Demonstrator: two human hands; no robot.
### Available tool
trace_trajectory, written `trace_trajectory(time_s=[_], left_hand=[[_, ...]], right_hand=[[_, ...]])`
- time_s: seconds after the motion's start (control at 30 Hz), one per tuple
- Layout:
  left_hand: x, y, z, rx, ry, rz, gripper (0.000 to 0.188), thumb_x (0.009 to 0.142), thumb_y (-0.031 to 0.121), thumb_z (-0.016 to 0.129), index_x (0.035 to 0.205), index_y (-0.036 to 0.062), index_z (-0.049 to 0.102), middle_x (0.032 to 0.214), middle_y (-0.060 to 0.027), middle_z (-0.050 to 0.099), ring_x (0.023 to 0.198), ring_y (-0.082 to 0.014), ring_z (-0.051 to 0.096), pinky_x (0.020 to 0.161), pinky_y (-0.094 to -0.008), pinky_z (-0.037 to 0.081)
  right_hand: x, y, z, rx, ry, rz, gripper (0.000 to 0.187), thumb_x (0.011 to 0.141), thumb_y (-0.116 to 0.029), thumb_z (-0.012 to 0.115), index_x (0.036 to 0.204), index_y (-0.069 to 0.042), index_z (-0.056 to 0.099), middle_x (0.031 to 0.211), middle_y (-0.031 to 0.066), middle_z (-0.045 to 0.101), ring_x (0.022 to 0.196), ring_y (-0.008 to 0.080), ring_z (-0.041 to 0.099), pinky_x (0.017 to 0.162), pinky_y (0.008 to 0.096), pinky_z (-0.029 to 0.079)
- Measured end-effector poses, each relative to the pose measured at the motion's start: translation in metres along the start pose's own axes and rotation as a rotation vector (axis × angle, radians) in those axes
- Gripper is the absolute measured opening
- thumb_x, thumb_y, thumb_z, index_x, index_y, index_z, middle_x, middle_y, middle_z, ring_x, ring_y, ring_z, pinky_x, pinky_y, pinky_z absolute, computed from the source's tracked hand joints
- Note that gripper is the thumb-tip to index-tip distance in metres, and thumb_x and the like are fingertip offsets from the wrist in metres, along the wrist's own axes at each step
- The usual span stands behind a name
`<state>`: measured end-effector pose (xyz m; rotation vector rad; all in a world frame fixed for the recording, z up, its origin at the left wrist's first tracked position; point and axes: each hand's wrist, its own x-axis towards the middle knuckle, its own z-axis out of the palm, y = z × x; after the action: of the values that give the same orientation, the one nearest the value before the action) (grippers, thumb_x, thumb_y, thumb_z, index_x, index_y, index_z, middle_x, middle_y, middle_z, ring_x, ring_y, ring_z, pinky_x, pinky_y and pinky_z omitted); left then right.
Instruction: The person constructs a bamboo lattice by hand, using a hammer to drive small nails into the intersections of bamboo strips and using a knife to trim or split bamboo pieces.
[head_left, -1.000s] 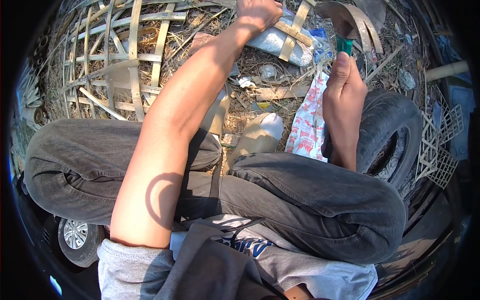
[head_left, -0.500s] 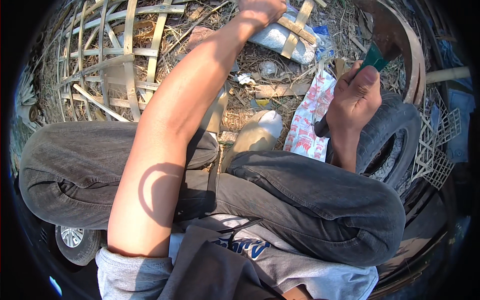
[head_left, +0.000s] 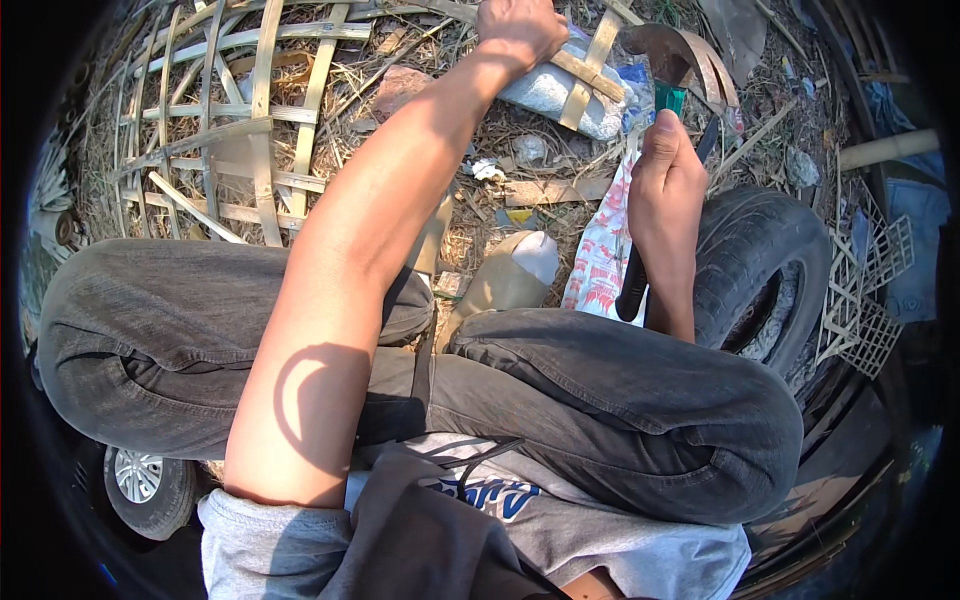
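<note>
My left hand (head_left: 523, 38) is closed on a bamboo strip (head_left: 590, 75) at the top middle. The strip crosses another bamboo slat (head_left: 598, 52) over a pale stone block (head_left: 570, 100). To the right, my right hand (head_left: 668, 195) is wrapped round the grip of a billhook (head_left: 655, 48) with a broad, rusty curved blade and a green collar. Its blade is just right of the strip's end; I cannot tell whether they touch. Below that fist a black handle end (head_left: 632, 290) sticks out. My fingers hide most of the grip.
A woven bamboo lattice (head_left: 265, 110) spreads over the upper left. An old tyre (head_left: 765, 270) lies close to my right forearm, with a plastic grid (head_left: 875, 335) beyond it. A printed white-and-red wrapper (head_left: 597, 265) lies near my foot (head_left: 515, 265) amid straw and litter.
The billhook has come down and leftward, from raised at the upper right to near the strip's end. My left hand keeps its hold and has barely shifted.
</note>
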<state>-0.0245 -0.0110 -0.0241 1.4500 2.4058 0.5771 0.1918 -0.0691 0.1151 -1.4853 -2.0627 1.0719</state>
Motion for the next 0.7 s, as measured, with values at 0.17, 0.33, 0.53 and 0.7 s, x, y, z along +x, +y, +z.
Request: trace_trajectory(time_s=[0.17, 0.33, 0.53, 0.7], left_hand=[[0.004, 0.008, 0.001, -0.021, -0.084, 0.008, 0.028, 0.087, 0.032, 0.066, 0.088, 0.0072, 0.078, 0.086, -0.0188, 0.075, 0.083, -0.036, 0.074, 0.075, -0.045, 0.06], [0.0, 0.0, 0.001, 0.014, -0.024, -0.01, 0.028, 0.086, 0.031, 0.065, 0.089, 0.0069, 0.079, 0.088, -0.0196, 0.075, 0.085, -0.036, 0.075, 0.075, -0.0445, 0.06], [-0.004, 0.018, -0.019, 0.005, -0.132, -0.055, 0.029, 0.086, 0.031, 0.066, 0.088, 0.0057, 0.079, 0.084, -0.0201, 0.075, 0.085, -0.0372, 0.075, 0.077, -0.0455, 0.059], [-0.002, -0.003, 0.004, -0.017, 0.153, 0.087, 0.032, 0.086, 0.035, 0.066, 0.086, 0.0058, 0.079, 0.083, -0.0211, 0.074, 0.082, -0.0384, 0.074, 0.074, -0.0464, 0.059]], right_hand=[[0.0, 0.02, 0.016, -0.161, -0.081, 0.074, 0.051, 0.113, -0.037, 0.04, 0.093, 0.006, 0.06, 0.065, 0.0232, 0.055, 0.056, 0.0333, 0.052, 0.059, 0.048, 0.04], [0.004, -0.016, -0.02, 0.271, 0.135, -0.015, 0.052, 0.112, -0.048, 0.039, 0.079, -0.009, 0.051, 0.064, -0.0047, 0.04, 0.053, 0.0038, 0.037, 0.046, 0.0238, 0.027], [0.002, 0.049, 0.026, -0.084, 0.118, -0.089, 0.058, 0.112, -0.046, 0.037, 0.082, 0.0, 0.053, 0.063, 0.0009, 0.044, 0.056, 0.0111, 0.039, 0.052, 0.0337, 0.035], [0.004, 0.023, 0.003, 0.049, 0.075, -0.023, 0.057, 0.113, -0.046, 0.039, 0.075, -0.005, 0.049, 0.062, -0.0025, 0.04, 0.055, 0.0083, 0.037, 0.051, 0.0308, 0.032]])
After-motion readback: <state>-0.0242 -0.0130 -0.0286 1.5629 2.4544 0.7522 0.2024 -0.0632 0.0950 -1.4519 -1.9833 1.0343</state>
